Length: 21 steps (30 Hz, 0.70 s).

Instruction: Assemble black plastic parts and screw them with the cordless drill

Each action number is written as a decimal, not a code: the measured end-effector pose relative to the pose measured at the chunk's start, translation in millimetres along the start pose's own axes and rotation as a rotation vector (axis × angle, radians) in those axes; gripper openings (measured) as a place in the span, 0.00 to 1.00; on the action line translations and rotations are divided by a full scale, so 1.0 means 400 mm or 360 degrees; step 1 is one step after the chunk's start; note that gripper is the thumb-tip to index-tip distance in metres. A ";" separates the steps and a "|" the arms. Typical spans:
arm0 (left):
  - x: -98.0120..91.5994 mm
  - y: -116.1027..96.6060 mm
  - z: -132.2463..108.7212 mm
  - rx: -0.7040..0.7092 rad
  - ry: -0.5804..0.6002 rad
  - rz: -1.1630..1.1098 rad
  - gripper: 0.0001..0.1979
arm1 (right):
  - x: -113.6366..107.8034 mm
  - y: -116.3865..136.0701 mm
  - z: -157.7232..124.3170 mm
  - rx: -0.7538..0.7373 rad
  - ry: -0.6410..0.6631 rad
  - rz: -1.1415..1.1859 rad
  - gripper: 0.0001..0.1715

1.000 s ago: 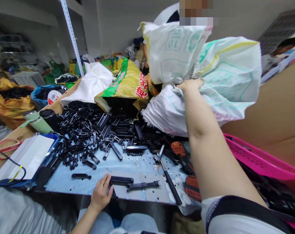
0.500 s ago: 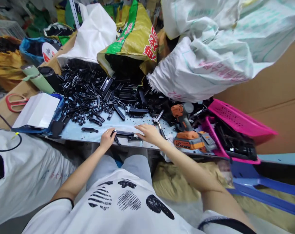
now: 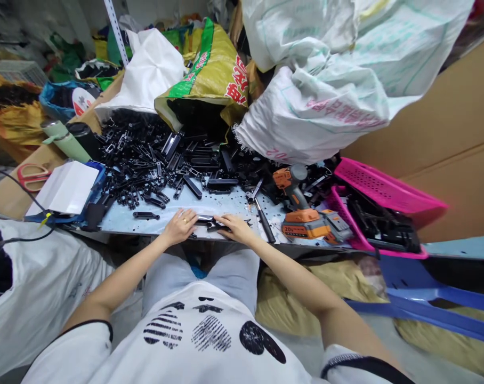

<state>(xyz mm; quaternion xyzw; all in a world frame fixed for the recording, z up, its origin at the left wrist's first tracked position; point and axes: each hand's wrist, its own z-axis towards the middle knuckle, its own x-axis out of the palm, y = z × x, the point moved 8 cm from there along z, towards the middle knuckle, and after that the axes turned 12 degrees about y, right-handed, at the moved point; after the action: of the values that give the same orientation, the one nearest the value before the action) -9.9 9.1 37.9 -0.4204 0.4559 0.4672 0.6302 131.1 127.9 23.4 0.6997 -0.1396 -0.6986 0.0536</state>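
At the bench's front edge, a long black part [image 3: 205, 218] with a shiny top face lies between my two hands. My left hand [image 3: 180, 226] has its fingers closed over the left end, with a ring on one finger. On the other end, the bent fingers of my right hand [image 3: 234, 229] grip the part, and a smaller dark piece shows under them. Both hands cover the ends, so the exact hold is partly hidden. Just right of my right hand lies a black-handled hammer [image 3: 264, 220]. A single black link-shaped part [image 3: 146, 215] rests left of my left hand.
A heap of black parts [image 3: 146, 160] covers the bench's back, below open sacks [image 3: 210, 80]. To the right stand an orange cordless driver [image 3: 300, 208] and a pink basket [image 3: 386, 194] of black pieces. Scissors [image 3: 33, 176], a white box [image 3: 68, 184] and a green bottle [image 3: 68, 141] are left.
My right hand has moved left and in toward the black part, its fingers now bent over the right end. My left hand has shifted slightly right, covering more of it. The view has tilted slightly.
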 end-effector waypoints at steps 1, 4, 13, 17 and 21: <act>0.008 -0.019 0.013 0.0128 0.0108 0.0052 0.20 | 0.000 -0.005 0.002 -0.0017 0.0029 -0.0017 0.30; 0.026 -0.041 0.057 0.0268 0.0331 0.0163 0.22 | -0.012 -0.023 0.007 -0.0015 0.0045 -0.0159 0.31; -0.030 -0.026 0.143 -0.0211 0.0462 -0.0054 0.21 | -0.082 -0.037 -0.001 0.0046 -0.0055 -0.0378 0.39; -0.082 -0.027 0.117 -0.0307 0.0344 -0.0111 0.24 | -0.145 0.030 -0.013 -0.0184 -0.0102 -0.0255 0.38; -0.119 -0.049 0.080 -0.0250 0.0295 -0.0186 0.27 | -0.200 0.103 -0.026 -0.0333 -0.0116 -0.0200 0.36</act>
<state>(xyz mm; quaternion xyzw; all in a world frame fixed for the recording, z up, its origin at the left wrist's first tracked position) 8.0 25.6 93.4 -0.5356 0.4489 0.4230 0.5767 137.6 109.1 111.8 0.6718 -0.0237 -0.7363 0.0775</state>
